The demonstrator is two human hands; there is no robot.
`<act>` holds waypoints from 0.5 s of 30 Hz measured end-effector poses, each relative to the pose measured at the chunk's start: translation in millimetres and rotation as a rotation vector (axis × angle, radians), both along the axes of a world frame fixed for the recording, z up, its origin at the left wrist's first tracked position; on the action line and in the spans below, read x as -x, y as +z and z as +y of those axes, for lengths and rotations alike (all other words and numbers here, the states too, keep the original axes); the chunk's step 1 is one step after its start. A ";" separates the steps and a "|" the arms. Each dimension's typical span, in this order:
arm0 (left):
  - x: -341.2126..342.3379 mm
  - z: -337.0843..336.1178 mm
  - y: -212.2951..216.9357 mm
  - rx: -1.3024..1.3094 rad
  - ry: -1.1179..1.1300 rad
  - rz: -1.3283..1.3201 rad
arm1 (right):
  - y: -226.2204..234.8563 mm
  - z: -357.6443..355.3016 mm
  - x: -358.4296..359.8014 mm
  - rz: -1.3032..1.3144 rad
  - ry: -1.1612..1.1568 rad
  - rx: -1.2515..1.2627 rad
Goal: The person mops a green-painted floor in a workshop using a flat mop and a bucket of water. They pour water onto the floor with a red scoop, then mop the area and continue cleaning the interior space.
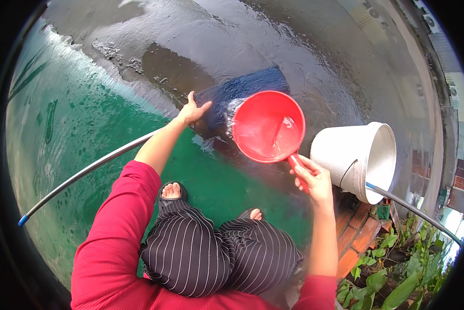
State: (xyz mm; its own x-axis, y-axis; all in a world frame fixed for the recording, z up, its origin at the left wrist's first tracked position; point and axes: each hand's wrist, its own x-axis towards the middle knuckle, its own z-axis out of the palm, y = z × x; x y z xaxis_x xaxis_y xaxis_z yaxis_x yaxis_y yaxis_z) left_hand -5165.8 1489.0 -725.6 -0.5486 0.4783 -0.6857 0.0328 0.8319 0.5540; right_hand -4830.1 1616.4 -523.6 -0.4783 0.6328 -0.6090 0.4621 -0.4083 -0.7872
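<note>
A red plastic dipper [267, 127] is held tilted to the left in my right hand [313, 179], which is closed round its handle. Clear water spills over the dipper's left rim onto a dark blue mat [250, 85] that lies on the wet ground. My left hand [192, 109] is at the mat's left edge, thumb and forefinger spread apart. Whether it touches the mat, I cannot tell. The dipper covers the mat's near right part.
A white bucket [340, 152] lies tipped to my right, a grey pole [418, 212] at its mouth. Another metal pole [87, 170] passes by my left forearm. Green wet floor [211, 175] lies under my feet. Bricks [358, 232] and leafy plants [397, 274] border the lower right.
</note>
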 end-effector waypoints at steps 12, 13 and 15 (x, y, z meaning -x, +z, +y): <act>17.9 17.8 25.2 0.071 -0.307 0.078 | -6.8 15.5 95.0 -0.310 0.309 -0.692; 18.9 23.5 35.2 0.071 -0.312 0.079 | 3.0 20.6 98.6 -0.306 0.311 -0.723; 11.9 52.8 91.2 0.110 -0.387 0.068 | 20.5 31.8 99.0 -0.321 0.295 -0.764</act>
